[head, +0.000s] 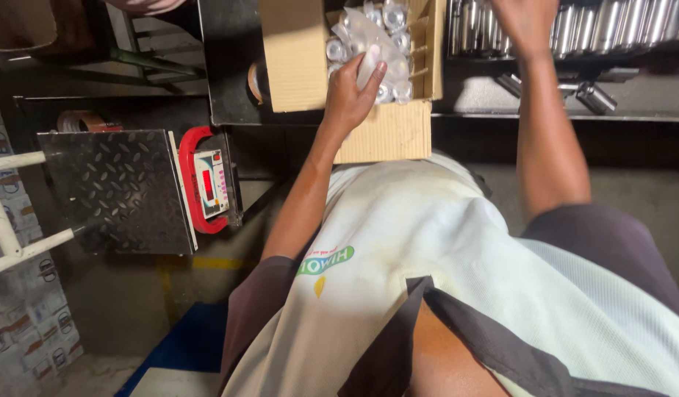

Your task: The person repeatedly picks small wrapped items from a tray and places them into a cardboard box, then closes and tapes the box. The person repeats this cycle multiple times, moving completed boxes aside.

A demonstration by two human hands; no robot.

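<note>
Grasping a clear bagged part in the carton, left fingers curl underneath it.

The box is matt brown corrugated cardboard. The bags in it are clear glossy plastic over shiny metal parts. The scale has a dark, rough checker-plate metal top. The cylinders are polished metal.

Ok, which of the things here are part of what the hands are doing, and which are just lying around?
In use:
left hand on a clear plastic bag of shiny metal parts
open cardboard box holding the bagged parts
right hand up at the row of metal cylinders

Lying about:
platform scale with its red-framed display
tape roll
printed cartons
</note>
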